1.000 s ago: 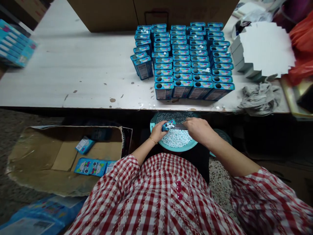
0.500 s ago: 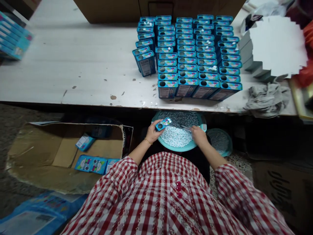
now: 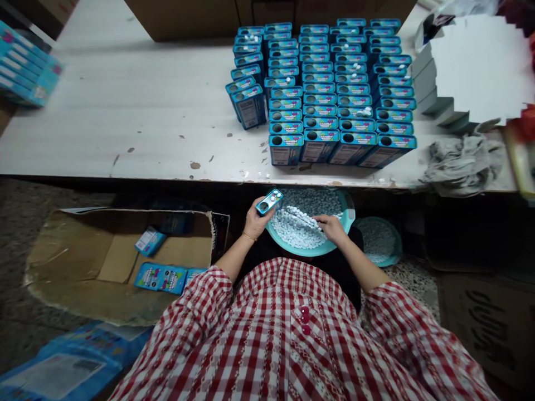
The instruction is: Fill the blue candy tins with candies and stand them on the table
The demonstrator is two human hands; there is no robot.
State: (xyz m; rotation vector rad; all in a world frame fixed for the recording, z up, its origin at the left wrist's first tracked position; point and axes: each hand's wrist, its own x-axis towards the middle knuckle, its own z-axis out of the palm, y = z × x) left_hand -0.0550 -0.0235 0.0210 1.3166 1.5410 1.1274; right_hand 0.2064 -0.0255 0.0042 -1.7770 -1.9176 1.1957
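A light-blue basin (image 3: 307, 252) of small white candies (image 3: 292, 236) sits between my knees, below the table edge. My left hand (image 3: 256, 221) is closed around a small blue candy box (image 3: 270, 202) above the basin's left side. The box's top faces up with a dark round hole, and a few white candies lie on it. My right hand (image 3: 332, 227) grips the near end of a scoop (image 3: 301, 218) heaped with candies. The scoop is over the middle of the basin and points left towards the box; its handle is mostly hidden by my fingers.
Rows of upright blue candy boxes (image 3: 320, 136) stand on the white table (image 3: 167, 111), some with loose candies on top. White card stacks (image 3: 476, 67) and a grey cloth (image 3: 463, 161) lie to the right. An open carton (image 3: 112, 262) stands low left; a smaller basin (image 3: 395, 257) is right.
The scoop has come up out of the candies, now heaped full. My right hand has moved slightly left, and my left hand has shifted the box a little left and up.
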